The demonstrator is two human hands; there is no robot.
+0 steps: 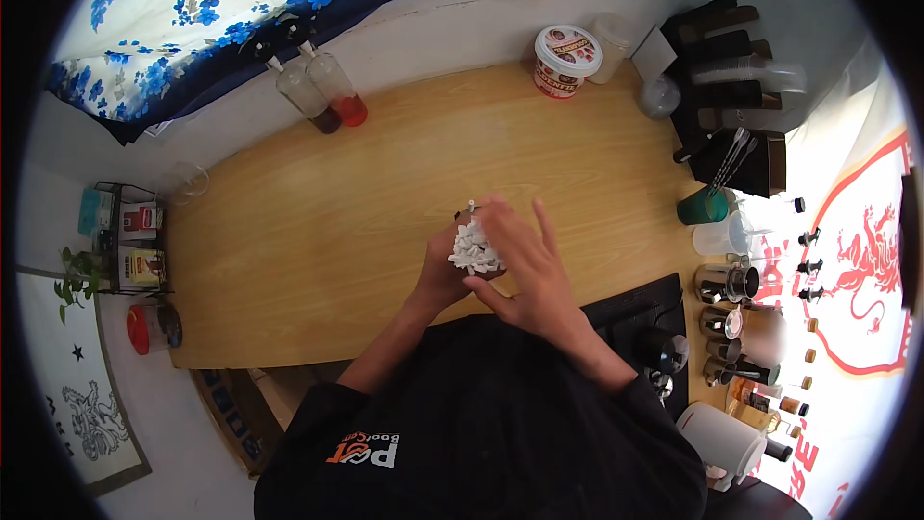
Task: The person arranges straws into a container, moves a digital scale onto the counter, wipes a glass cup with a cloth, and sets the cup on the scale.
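A bunch of small white pieces (474, 248), seen end-on like a bundle of sticks or straws, is held above the wooden table (318, 202) near its front edge. My left hand (445, 265) is wrapped round the bunch from the left and below. My right hand (525, 265) is over the right side of the bunch, its fingers apart and partly blurred, with the palm side towards it. Whether the right fingertips touch the pieces cannot be made out. One piece sticks up at the top of the bunch.
Two glass bottles (332, 87) stand at the back left, a white tub (568, 60) at the back right. Along the right edge are a green cup (702, 205), metal jugs (722, 281) and a kettle (720, 438). A wire rack (135, 239) is at the left.
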